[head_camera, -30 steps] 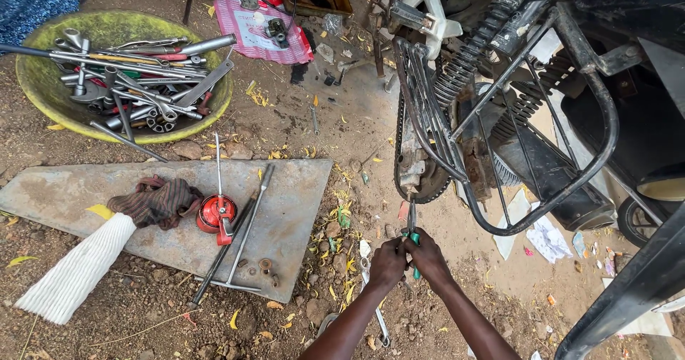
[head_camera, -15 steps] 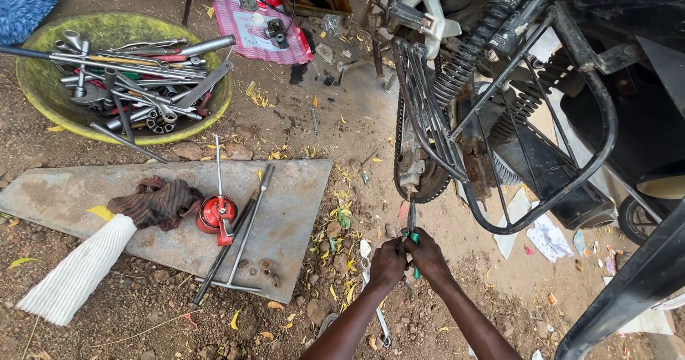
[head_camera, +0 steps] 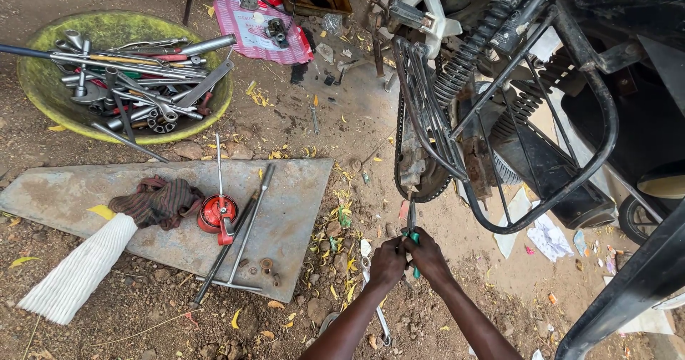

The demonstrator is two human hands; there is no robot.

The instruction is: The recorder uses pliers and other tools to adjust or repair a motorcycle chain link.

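Near the middle of the dirt ground, both hands meet on green-handled pliers (head_camera: 412,233): left hand (head_camera: 387,261) and right hand (head_camera: 429,256) each hold a closed grip on the handles. Its thin dark jaws point far, just below the motorcycle's chain sprocket (head_camera: 417,178).

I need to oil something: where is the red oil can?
In the head view the red oil can sits left of both hands, on the grey metal sheet, beside the dark rag.
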